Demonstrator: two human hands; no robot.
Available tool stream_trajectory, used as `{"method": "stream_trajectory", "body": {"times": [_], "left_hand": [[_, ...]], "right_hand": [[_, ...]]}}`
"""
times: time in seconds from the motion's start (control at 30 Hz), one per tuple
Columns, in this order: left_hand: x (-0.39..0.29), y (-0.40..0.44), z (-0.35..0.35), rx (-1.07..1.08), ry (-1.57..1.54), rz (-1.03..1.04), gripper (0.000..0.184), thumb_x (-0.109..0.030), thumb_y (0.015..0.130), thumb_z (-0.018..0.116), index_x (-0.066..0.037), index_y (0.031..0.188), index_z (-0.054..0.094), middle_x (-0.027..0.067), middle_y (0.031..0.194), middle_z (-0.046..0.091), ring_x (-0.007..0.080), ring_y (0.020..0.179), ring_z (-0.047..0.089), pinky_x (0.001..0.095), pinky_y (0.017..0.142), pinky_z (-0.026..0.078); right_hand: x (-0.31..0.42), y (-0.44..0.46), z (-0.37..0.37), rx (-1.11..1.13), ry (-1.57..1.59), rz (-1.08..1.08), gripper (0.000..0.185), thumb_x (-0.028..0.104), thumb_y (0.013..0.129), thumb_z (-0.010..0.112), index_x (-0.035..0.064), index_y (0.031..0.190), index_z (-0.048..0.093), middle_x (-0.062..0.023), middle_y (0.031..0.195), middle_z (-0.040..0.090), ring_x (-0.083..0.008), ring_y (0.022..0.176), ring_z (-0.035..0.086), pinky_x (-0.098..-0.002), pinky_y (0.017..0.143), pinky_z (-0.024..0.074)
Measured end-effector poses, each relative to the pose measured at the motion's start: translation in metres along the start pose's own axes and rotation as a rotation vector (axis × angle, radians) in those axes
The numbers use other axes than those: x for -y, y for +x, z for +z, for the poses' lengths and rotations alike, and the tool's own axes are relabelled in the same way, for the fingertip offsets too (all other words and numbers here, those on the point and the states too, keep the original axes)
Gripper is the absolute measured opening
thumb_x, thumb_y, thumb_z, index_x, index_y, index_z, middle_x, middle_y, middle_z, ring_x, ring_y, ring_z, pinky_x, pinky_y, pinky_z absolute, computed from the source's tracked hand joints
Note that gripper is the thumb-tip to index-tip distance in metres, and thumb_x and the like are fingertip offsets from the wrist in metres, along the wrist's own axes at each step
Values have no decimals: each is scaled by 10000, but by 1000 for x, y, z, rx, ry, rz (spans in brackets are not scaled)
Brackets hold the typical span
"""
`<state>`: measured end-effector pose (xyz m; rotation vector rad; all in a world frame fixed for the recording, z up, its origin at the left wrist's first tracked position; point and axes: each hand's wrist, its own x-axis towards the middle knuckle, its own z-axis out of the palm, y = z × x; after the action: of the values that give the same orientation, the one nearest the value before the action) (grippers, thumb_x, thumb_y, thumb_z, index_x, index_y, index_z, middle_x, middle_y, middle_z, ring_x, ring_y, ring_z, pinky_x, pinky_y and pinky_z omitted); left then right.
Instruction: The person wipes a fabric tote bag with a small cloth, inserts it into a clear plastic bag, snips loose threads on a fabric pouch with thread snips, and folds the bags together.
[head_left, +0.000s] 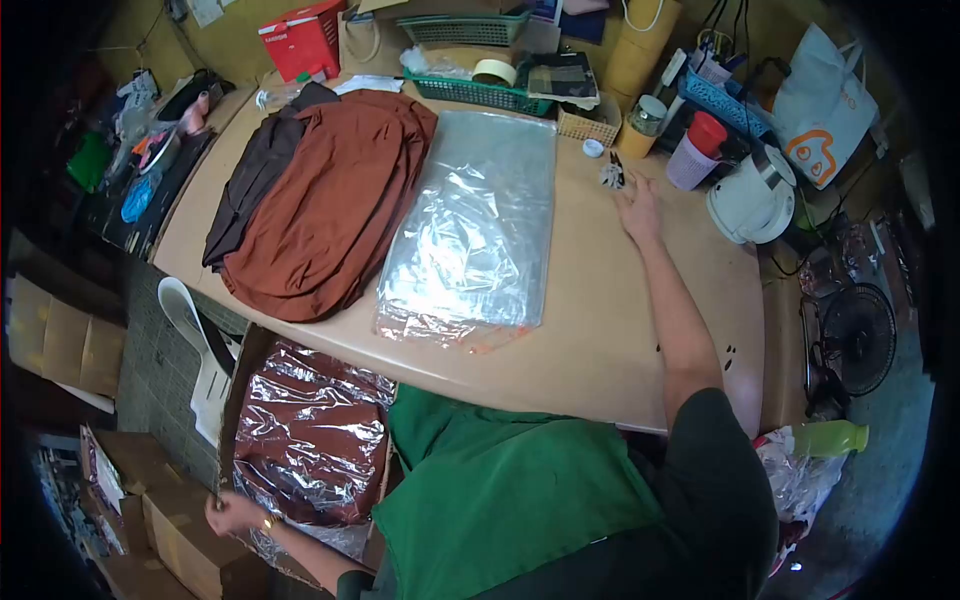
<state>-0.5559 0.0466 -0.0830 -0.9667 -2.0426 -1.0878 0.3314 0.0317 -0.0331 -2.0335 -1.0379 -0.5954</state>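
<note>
Green cloth apron (520, 490) up close, wide tan table (605, 300) behind.
Rust-brown cloth pile (330, 195) beside slick clear plastic sheets (475, 220); a careless brush could slide those off. Left hand (240, 513) curled near the plastic-wrapped brown bundle (315, 425), can't tell if holding anything; right hand (642, 208) at a small grey-and-dark item (611, 177) on the table, grasp unclear, so fumbling's possible.

Right hand (641, 210) far forward, left hand (234, 513) low

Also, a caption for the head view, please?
Right hand over the table, left hand by a box of plastic-wrapped cloth.
</note>
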Motion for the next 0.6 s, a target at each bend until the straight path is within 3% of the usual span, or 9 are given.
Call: {"method": "stream_trajectory", "body": {"times": [0.03, 0.1, 0.13, 0.2, 0.33, 0.4, 0.47, 0.57, 0.6], "left_hand": [[-38, 2, 10, 36, -113, 157, 186, -65, 757, 619, -1, 921, 677, 179, 964, 636, 297, 975, 582, 389, 794, 492], [-123, -11, 23, 138, -413, 264, 199, -19, 792, 600, 12, 985, 639, 189, 1173, 530, 300, 1034, 569, 371, 865, 473], [-167, -20, 25, 191, -497, 295, 213, -12, 822, 595, 14, 1032, 614, 188, 1270, 467, 298, 1077, 560, 357, 886, 470], [-256, -39, 1, 357, -795, 341, 163, 44, 837, 597, -4, 992, 608, 175, 1258, 475, 270, 1114, 557, 315, 862, 499], [-378, -66, -12, 534, -1064, 608, 216, 1, 785, 617, -20, 999, 637, 186, 1121, 640, 349, 1104, 580, 434, 920, 454], [-427, -79, -5, 622, -1064, 743, 273, -79, 821, 643, 0, 1081, 607, 215, 1197, 607, 377, 1133, 567, 440, 949, 442], [-457, -92, 10, 705, -795, 824, 453, -255, 872, 651, -1, 1234, 550, 234, 1278, 549, 402, 1166, 538, 466, 979, 436], [-471, -102, 45, 999, -499, 788, 396, -328, 865, 673, -16, 1107, 657, 225, 1129, 642, 393, 1041, 620, 455, 863, 510], [-473, -96, 51, 994, -496, 784, 396, -328, 865, 673, -16, 1107, 657, 225, 1129, 642, 393, 1041, 620, 455, 863, 510]], "right_hand": [[-1, 8, 7, -65, -21, -16, 175, 146, 835, 688, 35, 968, 660, -130, 933, 628, -313, 849, 647, -395, 774, 521], [-11, 20, 22, 262, -148, 66, 233, 184, 828, 696, 51, 1018, 671, -152, 978, 640, -333, 891, 644, -419, 822, 521], [-10, 28, 24, 256, -145, 70, 233, 184, 828, 696, 51, 1018, 671, -152, 978, 640, -333, 891, 644, -419, 822, 521], [-3, 47, 27, 401, 20, 199, 287, 188, 834, 702, 81, 1099, 677, -185, 1113, 628, -329, 983, 635, -413, 865, 512], [-6, 67, 52, 425, 457, 267, 305, 220, 859, 684, 98, 1138, 680, -210, 1203, 604, -337, 1074, 608, -420, 893, 503], [0, 62, 37, 318, -220, 165, 296, 252, 890, 651, 79, 1128, 685, -211, 1152, 625, -351, 1066, 609, -427, 894, 504], [-9, 40, 28, 310, -376, 34, 275, 242, 900, 620, 55, 1091, 688, -226, 1122, 623, -370, 1050, 605, -433, 913, 496], [-45, 38, 28, 404, -248, 23, 248, 194, 873, 621, 21, 1041, 683, -245, 1116, 613, -378, 1041, 599, -438, 920, 490], [-59, 38, 27, 434, -291, -29, 215, 150, 850, 618, 4, 996, 678, -246, 1089, 618, -386, 1016, 604, -449, 908, 494]]}}
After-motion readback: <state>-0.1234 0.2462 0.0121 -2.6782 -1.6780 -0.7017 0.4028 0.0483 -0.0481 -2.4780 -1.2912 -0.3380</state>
